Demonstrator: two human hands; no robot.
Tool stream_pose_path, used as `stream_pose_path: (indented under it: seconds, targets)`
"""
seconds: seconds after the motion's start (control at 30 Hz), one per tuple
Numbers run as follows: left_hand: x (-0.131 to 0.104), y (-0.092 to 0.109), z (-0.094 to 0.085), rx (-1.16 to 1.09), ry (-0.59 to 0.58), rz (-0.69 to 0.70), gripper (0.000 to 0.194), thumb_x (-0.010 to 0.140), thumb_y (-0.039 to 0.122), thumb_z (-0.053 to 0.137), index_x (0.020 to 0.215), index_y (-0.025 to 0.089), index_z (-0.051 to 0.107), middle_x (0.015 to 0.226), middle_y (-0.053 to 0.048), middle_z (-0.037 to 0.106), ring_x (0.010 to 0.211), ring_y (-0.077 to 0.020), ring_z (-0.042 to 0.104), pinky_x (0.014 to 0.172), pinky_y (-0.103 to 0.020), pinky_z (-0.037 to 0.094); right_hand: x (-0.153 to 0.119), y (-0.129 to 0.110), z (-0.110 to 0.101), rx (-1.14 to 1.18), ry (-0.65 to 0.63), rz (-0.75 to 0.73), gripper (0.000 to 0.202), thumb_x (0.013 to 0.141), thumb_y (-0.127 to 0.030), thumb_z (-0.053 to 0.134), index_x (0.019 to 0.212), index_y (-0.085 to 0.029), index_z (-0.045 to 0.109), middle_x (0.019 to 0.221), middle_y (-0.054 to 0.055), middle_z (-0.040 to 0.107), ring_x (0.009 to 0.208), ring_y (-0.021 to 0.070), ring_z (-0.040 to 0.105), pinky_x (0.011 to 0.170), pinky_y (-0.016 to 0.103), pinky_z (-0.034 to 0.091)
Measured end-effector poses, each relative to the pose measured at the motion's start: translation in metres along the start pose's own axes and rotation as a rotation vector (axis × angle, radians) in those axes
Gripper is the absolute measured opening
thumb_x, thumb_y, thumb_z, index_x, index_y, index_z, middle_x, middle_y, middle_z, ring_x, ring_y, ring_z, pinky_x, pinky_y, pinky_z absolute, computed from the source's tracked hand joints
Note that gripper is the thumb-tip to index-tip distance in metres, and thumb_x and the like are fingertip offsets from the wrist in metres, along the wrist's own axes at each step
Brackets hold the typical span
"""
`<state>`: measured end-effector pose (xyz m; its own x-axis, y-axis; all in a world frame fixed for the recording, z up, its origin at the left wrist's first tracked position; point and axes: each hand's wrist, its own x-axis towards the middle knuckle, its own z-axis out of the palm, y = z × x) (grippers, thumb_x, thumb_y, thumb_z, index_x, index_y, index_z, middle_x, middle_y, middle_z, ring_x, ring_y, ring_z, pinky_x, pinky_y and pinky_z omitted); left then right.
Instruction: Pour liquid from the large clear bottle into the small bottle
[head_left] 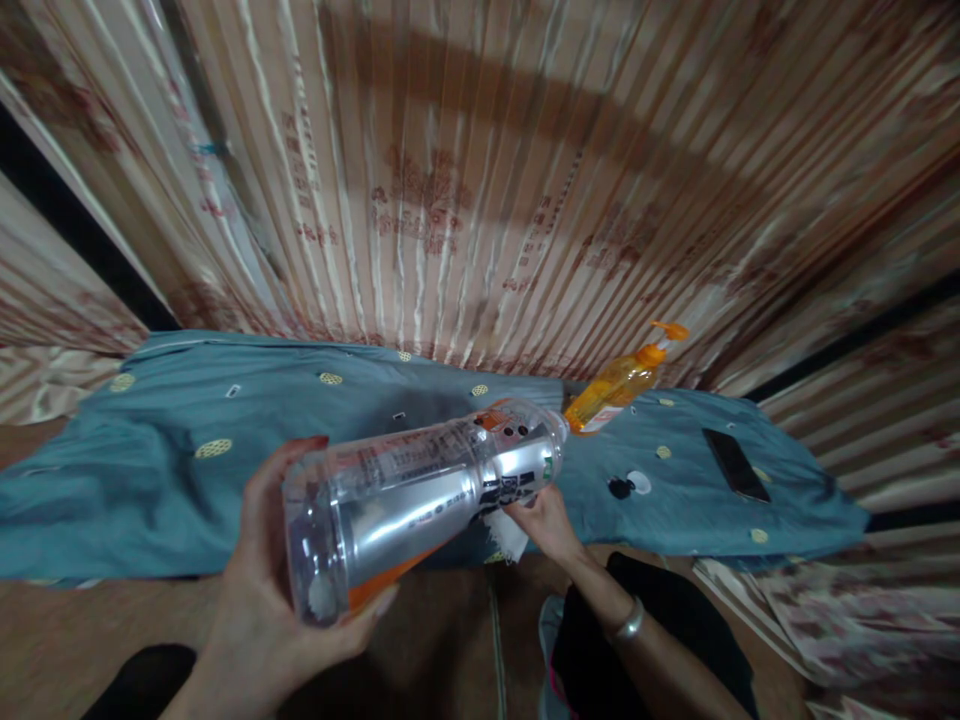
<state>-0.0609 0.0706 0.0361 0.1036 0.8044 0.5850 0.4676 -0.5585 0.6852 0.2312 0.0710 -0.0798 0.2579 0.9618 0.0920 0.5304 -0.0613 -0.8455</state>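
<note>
A large clear plastic bottle (420,490) with a silver and orange label lies tilted across the middle of the view, its base towards me and its neck pointing right. My left hand (277,560) is closed around the base end, fingers above and thumb below. Under the shoulder end of the bottle, my right hand (547,520) is closed on a white cloth (506,535) with a frayed edge. Its fingers are partly hidden by the bottle. Just beyond the neck stands an orange pump bottle (611,390) with yellow-orange liquid.
A blue-green patterned cloth (247,400) covers the surface ahead. A dark phone (735,465) lies at its right. Small black and white round shapes (637,483) show nearby; I cannot tell if they are printed. Pleated curtains (465,200) hang behind, with dark poles (82,220) at the sides.
</note>
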Motion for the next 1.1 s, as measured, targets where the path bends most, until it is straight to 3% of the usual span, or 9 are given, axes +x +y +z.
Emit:
stream_pose_path:
  seconds: [0.3, 0.63, 0.83, 1.1]
  targets:
    - [-0.003, -0.005, 0.002, -0.034, 0.008, -0.059, 0.092, 0.066, 0.056, 0.076, 0.147, 0.033, 0.039, 0.123, -0.009, 0.062, 0.098, -0.0330, 0.072, 0.078, -0.048, 0.065, -0.001, 0.003, 0.001, -0.005, 0.022, 0.004, 0.025, 0.072, -0.046, 0.067, 0.078, -0.022, 0.068, 0.080, 0.007, 0.077, 0.085, 0.0314, 0.073, 0.076, 0.038, 0.058]
    - [0.000, -0.012, -0.007, -0.005, -0.101, 0.091, 0.098, 0.069, 0.047, 0.078, 0.152, 0.029, 0.029, 0.120, -0.009, 0.062, 0.094, -0.0289, 0.073, 0.073, -0.041, 0.067, -0.001, 0.003, 0.001, -0.035, 0.016, -0.012, 0.030, 0.075, -0.050, 0.066, 0.076, -0.020, 0.066, 0.075, 0.006, 0.074, 0.081, 0.0276, 0.071, 0.068, 0.031, 0.055]
    - [0.000, -0.004, -0.002, 0.014, -0.015, 0.028, 0.094, 0.070, 0.057, 0.074, 0.150, 0.028, 0.034, 0.124, -0.011, 0.060, 0.099, -0.0315, 0.072, 0.075, -0.045, 0.066, -0.001, 0.003, 0.001, -0.012, 0.019, -0.018, 0.027, 0.074, -0.048, 0.067, 0.072, -0.021, 0.063, 0.074, 0.006, 0.074, 0.080, 0.0277, 0.071, 0.070, 0.032, 0.055]
    - [0.001, -0.004, -0.001, 0.001, -0.022, 0.024, 0.092, 0.071, 0.056, 0.073, 0.150, 0.029, 0.034, 0.117, -0.009, 0.062, 0.093, -0.0290, 0.073, 0.071, -0.042, 0.066, -0.001, 0.006, 0.003, -0.011, 0.036, -0.024, 0.028, 0.075, -0.049, 0.067, 0.073, -0.021, 0.065, 0.075, 0.007, 0.075, 0.081, 0.0280, 0.071, 0.071, 0.034, 0.055]
